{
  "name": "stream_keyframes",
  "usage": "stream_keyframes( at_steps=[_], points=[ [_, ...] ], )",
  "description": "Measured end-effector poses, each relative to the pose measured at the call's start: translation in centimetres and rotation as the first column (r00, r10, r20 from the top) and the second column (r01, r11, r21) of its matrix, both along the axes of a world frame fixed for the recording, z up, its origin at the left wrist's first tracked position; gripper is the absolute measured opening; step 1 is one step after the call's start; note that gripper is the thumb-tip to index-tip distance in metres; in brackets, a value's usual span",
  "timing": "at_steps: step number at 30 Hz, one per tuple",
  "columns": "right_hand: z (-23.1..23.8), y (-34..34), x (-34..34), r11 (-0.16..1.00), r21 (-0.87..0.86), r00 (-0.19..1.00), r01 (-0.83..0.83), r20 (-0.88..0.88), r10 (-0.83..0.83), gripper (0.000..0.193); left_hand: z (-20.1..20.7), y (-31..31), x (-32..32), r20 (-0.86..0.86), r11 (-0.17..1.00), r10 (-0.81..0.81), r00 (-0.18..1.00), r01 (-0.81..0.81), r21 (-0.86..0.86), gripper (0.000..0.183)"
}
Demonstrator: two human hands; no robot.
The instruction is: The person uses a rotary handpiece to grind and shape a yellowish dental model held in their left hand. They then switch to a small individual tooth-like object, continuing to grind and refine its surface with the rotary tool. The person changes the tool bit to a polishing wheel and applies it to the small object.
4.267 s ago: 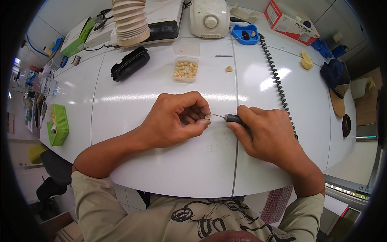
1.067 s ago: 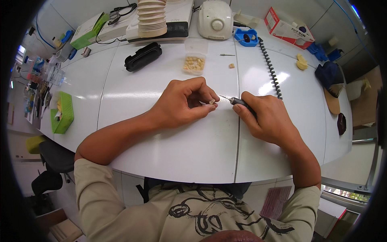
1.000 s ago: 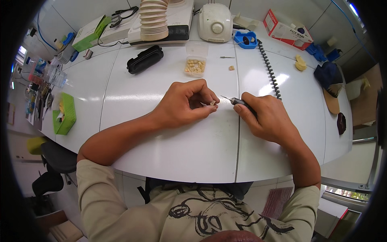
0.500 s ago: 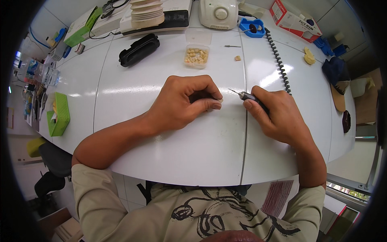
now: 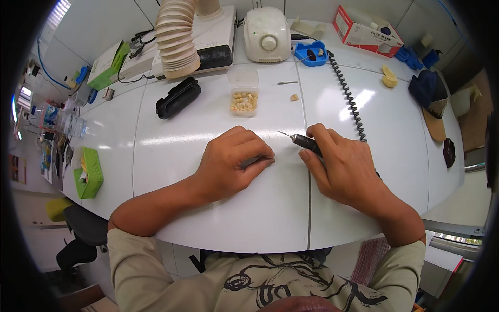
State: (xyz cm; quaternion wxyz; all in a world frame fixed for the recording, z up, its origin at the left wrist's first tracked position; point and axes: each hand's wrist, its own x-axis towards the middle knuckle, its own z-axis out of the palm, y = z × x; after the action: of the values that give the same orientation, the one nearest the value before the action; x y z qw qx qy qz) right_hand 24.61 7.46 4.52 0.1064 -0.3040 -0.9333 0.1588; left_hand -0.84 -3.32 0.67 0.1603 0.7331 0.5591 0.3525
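Observation:
My left hand (image 5: 231,158) is above the white table, thumb and index finger pinched together. The small pale piece between those fingertips is almost wholly hidden now; it showed a little more half a second ago. To its right, my right hand (image 5: 345,164) grips a black rotary handpiece (image 5: 306,142) with a thin metal bur. The bur points up and left, apart from the left fingertips. Beyond the hands stands a clear lidded box (image 5: 244,102) holding several tooth-like yellowish pieces. One loose yellowish piece (image 5: 294,97) and a spare bur (image 5: 287,82) lie to its right.
A black case (image 5: 178,98) lies at the far left, near a ribbed suction hose (image 5: 175,39). A coiled cord (image 5: 349,96) runs beside a white control unit (image 5: 266,35) and blue tray (image 5: 311,54). A green basket (image 5: 89,174) stands left; a cap (image 5: 429,93) lies right.
The view has tilted, so the table and hands appear lower. My right index finger is raised more from the handpiece. The piece in my left fingertips is less visible.

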Motion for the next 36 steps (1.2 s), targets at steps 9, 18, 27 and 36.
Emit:
stream_keyframes(
  at_steps=[9,18,27,36],
  points=[
    [-0.2,1.3,0.5,0.996,0.065,0.997,-0.065,-0.046,0.068,0.028,0.1,-0.1,-0.4,0.091,0.993,-0.015,0.996,0.025,-0.112,0.021],
    [0.3,3.1,0.8,0.993,-0.113,0.997,0.041,-0.065,-0.048,0.045,1.3,2.0,-0.3,0.216,0.983,0.047,0.975,-0.007,-0.183,0.018],
    [-0.1,4.1,0.3,0.990,-0.094,0.994,0.107,-0.016,-0.109,0.041,1.6,3.4,-0.1,0.054,0.997,0.043,0.998,-0.039,-0.066,0.025],
    [0.4,3.8,0.6,0.983,-0.152,0.990,0.100,-0.084,-0.113,0.045,1.1,4.7,0.0,-0.003,1.000,0.003,1.000,-0.003,0.014,0.027]
  ],
)
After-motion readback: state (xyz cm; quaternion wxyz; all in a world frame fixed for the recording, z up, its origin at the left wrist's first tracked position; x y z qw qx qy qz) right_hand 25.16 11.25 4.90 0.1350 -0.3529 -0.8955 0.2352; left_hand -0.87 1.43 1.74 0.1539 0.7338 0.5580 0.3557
